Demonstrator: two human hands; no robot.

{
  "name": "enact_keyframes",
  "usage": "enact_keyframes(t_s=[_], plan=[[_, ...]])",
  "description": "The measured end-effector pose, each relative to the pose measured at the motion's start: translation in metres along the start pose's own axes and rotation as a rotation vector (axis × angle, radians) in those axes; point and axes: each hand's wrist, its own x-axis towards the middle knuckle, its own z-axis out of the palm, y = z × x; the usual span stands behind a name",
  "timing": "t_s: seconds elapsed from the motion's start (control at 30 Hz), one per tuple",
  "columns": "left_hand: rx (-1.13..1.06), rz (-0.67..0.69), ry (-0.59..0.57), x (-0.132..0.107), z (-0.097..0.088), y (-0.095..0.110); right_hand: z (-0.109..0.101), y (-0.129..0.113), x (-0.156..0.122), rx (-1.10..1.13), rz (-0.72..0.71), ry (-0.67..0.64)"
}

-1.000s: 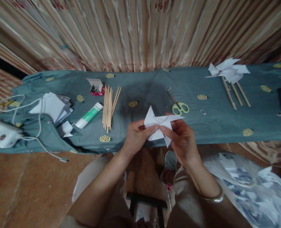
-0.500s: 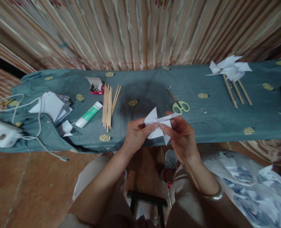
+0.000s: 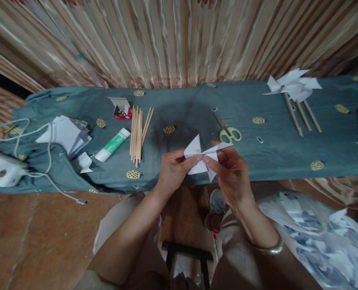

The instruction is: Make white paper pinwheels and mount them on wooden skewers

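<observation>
The left hand [image 3: 174,171] and right hand [image 3: 232,173] each clamp the white paper pinwheel [image 3: 194,149] between thumb and fingers, thumbs nearly meeting at its middle, by the near edge of the tablecloth [image 3: 197,114]. Scissors [image 3: 235,134] lie just beyond the right hand. Patterned fabric stretches between the left hand and the wooden sticks [image 3: 137,137]. Other pinwheels [image 3: 301,92] lie well apart, near the far edge, rightward.

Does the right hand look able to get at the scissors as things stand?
Probably yes: the scissors lie just beyond the right hand, handles toward it, with nothing on the cloth between. However, its fingers are pinching the paper, so it would likely need to let go first.
</observation>
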Motion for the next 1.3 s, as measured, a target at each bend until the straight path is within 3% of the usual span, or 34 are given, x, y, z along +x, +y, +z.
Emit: enact_keyframes(t_s=[0.5,1.3], plan=[[-0.016,0.030,0.007,0.0005,0.0010,-0.0003,-0.0020,0.0031,0.0008,-0.048,-0.042,0.001],[-0.099,-0.099,-0.026,0.0020,-0.0017,-0.0022,-0.0023,-0.0001,0.0013,-0.048,-0.029,-0.059]])
